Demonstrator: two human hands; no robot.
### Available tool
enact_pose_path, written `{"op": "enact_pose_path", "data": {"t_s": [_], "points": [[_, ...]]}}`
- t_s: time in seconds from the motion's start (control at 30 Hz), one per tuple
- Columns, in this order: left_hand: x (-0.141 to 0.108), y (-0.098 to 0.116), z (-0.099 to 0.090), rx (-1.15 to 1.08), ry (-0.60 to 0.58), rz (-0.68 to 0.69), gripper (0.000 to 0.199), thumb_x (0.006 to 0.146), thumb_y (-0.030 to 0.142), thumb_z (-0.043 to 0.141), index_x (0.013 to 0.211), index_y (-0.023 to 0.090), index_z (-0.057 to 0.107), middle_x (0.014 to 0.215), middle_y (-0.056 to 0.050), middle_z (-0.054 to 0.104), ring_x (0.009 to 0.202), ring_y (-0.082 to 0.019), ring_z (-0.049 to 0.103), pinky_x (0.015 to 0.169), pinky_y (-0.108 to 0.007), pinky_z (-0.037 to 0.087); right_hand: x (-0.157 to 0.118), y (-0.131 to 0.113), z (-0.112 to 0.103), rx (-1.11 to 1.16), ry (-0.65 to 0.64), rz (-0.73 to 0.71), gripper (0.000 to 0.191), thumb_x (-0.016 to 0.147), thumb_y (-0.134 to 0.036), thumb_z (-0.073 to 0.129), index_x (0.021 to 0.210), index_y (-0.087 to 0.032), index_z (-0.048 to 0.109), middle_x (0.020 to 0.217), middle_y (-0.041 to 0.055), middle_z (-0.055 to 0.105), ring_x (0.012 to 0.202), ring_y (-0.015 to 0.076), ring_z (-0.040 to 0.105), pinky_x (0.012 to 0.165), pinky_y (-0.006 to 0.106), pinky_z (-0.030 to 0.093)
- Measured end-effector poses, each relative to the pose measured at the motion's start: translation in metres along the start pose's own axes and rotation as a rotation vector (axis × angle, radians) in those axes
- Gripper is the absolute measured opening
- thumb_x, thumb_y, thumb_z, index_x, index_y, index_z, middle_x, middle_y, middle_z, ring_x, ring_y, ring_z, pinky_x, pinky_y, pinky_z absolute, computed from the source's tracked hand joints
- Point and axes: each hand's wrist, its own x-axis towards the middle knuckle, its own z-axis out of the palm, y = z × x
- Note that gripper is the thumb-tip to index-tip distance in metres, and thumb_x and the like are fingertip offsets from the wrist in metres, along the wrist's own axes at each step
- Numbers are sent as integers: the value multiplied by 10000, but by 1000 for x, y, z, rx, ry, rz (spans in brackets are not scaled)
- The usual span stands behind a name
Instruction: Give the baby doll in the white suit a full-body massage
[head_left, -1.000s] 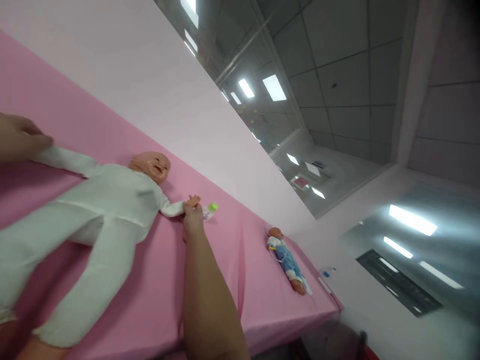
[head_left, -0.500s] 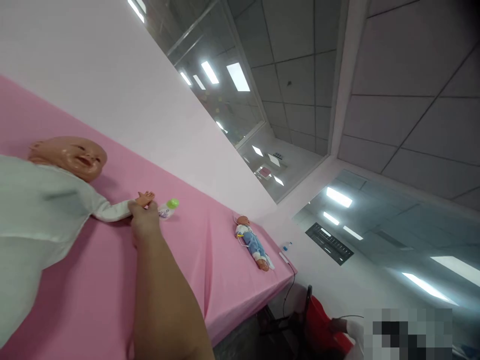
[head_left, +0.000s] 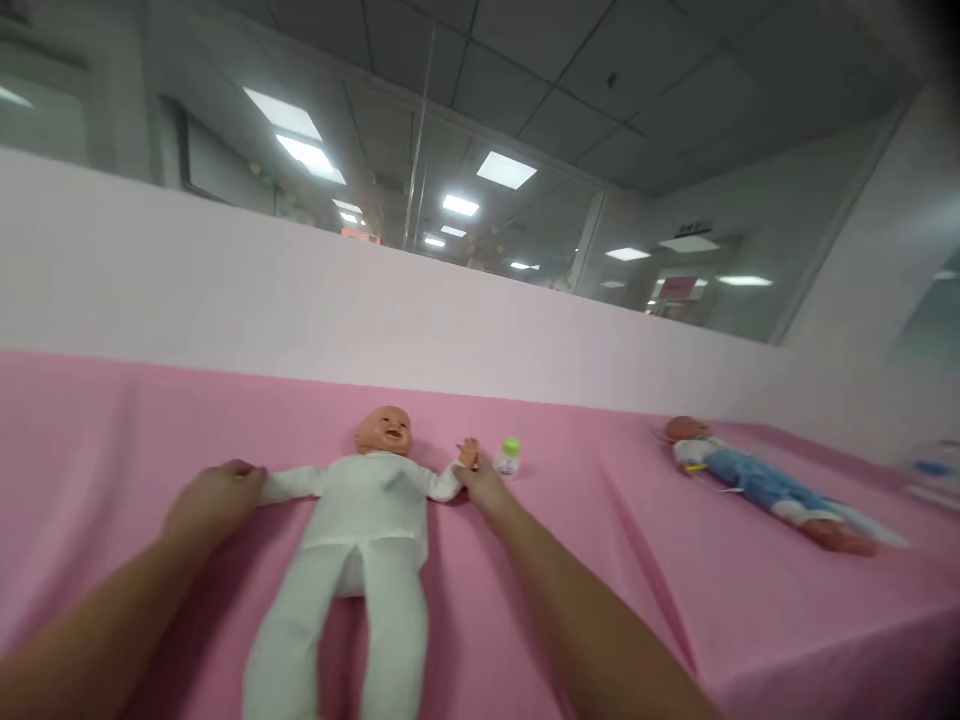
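A baby doll [head_left: 367, 505] in a white long-sleeved suit lies face up on the pink cloth [head_left: 585, 560], its arms spread sideways. My left hand [head_left: 217, 505] is closed on the end of the sleeve at the picture's left; the doll's hand there is hidden. On the other side, my right hand [head_left: 484, 482] pinches the other sleeve at the wrist, and the doll's small bare hand sticks out above my fingers. Just beyond my right hand stands a small bottle [head_left: 509, 458] with a green cap.
A second doll [head_left: 765, 485] in blue trousers lies at the right with a thin tube and a yellow piece on it. Behind the pink surface rises a white wall [head_left: 450, 330] with windows above. A blurred clear and blue item [head_left: 934, 466] is at the right edge.
The view has swung left and levelled out, bringing my left hand and the whole doll into sight. My right hand still holds the sleeve. The red container and the other person have left view.
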Motion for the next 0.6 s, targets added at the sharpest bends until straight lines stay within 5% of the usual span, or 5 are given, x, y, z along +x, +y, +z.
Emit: {"op": "enact_pose_path", "data": {"t_s": [0.23, 0.6], "points": [[-12, -7, 14, 71, 20, 109, 396, 957, 430, 448, 1080, 193, 739, 1214, -155, 756, 1094, -354, 708, 851, -398, 537, -15, -2, -5, 3, -29, -9, 669, 777, -289, 756, 1425, -258, 588, 1302, 104, 715, 1105, 273, 719, 919, 398, 605], [-21, -9, 13, 48, 18, 74, 352, 948, 384, 473, 1058, 195, 748, 1181, -153, 773, 1054, -311, 729, 791, -365, 529, -17, 3, -11, -89, -42, -10, 638, 792, -343, 782, 1401, -219, 638, 1220, 159, 753, 1033, 298, 751, 867, 394, 626]]}}
